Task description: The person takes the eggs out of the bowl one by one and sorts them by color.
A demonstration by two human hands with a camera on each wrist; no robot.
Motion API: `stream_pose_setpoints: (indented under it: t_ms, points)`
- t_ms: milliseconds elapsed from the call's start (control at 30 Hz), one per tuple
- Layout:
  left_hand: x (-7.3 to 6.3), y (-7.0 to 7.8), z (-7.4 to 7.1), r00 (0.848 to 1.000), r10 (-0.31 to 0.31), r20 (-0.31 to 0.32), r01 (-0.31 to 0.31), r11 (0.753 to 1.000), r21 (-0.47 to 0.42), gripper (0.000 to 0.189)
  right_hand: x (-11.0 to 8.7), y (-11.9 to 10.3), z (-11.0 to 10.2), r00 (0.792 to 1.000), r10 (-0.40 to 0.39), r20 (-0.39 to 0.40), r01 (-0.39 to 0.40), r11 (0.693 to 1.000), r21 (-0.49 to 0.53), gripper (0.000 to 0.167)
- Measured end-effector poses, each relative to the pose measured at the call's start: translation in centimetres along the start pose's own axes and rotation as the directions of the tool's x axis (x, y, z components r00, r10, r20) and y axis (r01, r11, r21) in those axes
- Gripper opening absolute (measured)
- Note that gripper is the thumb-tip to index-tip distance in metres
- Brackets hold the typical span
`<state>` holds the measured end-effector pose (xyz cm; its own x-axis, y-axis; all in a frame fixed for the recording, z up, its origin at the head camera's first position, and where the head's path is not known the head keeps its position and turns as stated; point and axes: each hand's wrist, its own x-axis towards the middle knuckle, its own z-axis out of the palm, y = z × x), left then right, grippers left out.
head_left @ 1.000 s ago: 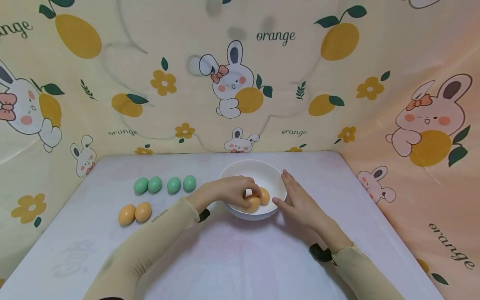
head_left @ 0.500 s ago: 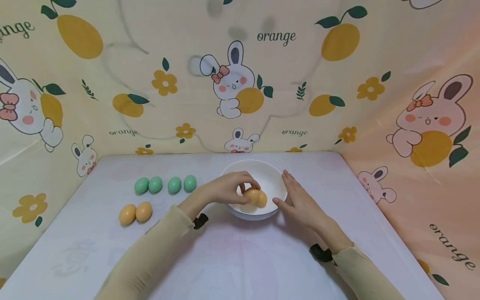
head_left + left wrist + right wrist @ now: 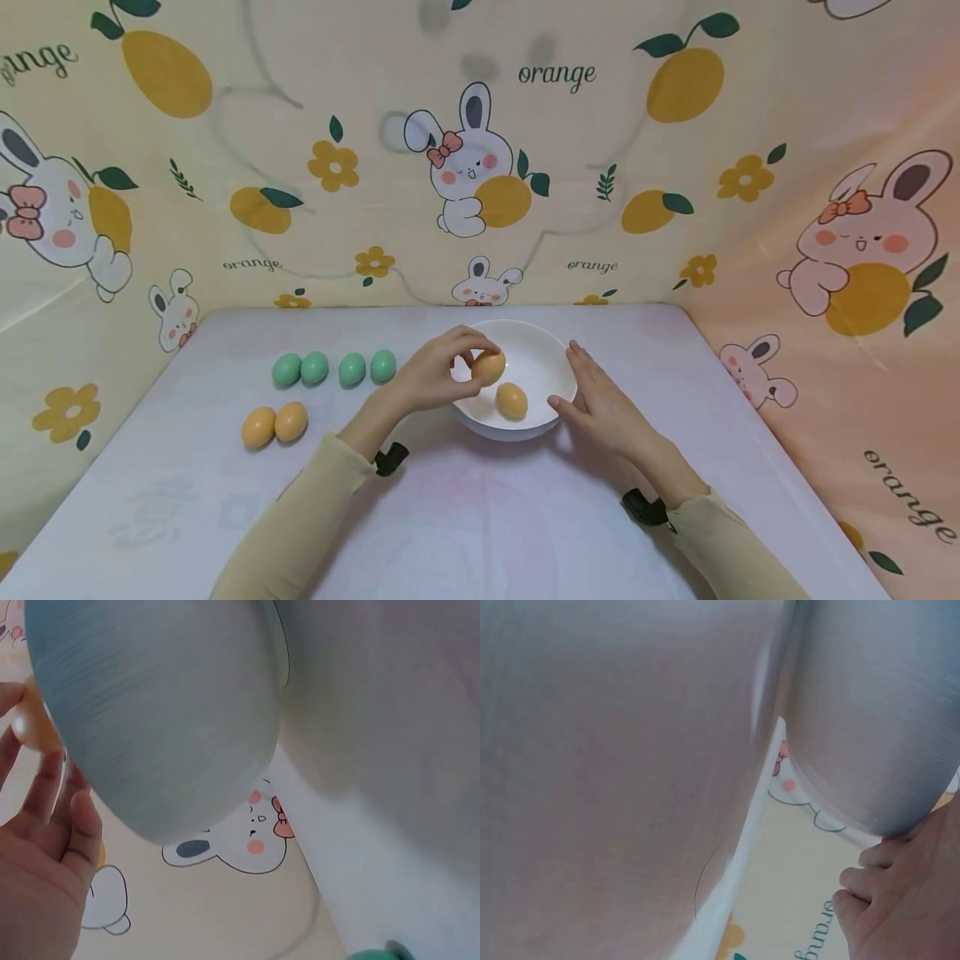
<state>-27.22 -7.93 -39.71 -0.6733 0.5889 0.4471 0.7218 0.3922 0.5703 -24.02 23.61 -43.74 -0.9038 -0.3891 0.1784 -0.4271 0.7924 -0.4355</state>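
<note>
A white bowl (image 3: 536, 354) stands in the middle of the table. My left hand (image 3: 435, 373) pinches an orange-yellow egg (image 3: 489, 367) between thumb and fingers, over the left part of the bowl. Below it, a second orange-yellow egg (image 3: 512, 402) lies inside the bowl. In the left wrist view the held egg (image 3: 31, 720) shows partly behind the bowl's outer wall (image 3: 165, 712). My right hand (image 3: 609, 410) rests against the bowl's right side, fingers straight and thumb near the rim. The right wrist view shows its fingers (image 3: 866, 881) beside the bowl's underside.
To the left, two orange-yellow eggs (image 3: 274, 425) lie side by side on the white tabletop (image 3: 480, 517). Behind them several green eggs (image 3: 314, 367) lie in a row of pairs. A printed cloth (image 3: 337, 225) stands behind the table and along its sides.
My left hand has taken hold of one egg in the bowl and lifted it up and to the left, apart from the other egg. The right hand stays at the bowl.
</note>
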Motion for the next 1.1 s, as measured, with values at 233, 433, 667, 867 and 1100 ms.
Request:
stream_pose_setpoints:
  t_ms: [233,433,667,867,1100]
  points:
    - [-1.3,-0.2,-0.6,0.988,-0.008,-0.157,0.008,1.000,-0.001,0.044,0.0,0.1,0.1,1.000,-0.011,-0.011,0.011,1.000,-0.007,0.094]
    - [-2.7,-0.4,-1.3,0.969,-0.046,-0.244,0.048,0.999,0.001,0.043,0.1,0.1,0.3,1.000,-0.009,-0.008,0.009,1.000,-0.003,0.095]
    - [-4.4,-0.5,-2.5,0.947,-0.102,-0.303,0.128,0.990,0.067,0.044,0.1,-0.1,0.2,1.000,-0.017,-0.012,0.017,1.000,-0.004,0.094]
    - [-5.6,-0.9,-3.7,0.934,-0.137,-0.330,0.190,0.973,0.133,0.042,0.0,-0.1,0.2,1.000,-0.021,-0.017,0.021,1.000,0.000,0.093]
    - [-7.6,-0.9,-5.7,0.934,-0.195,-0.299,0.268,0.936,0.227,0.042,0.1,0.0,0.2,1.000,-0.019,-0.012,0.019,1.000,0.006,0.093]
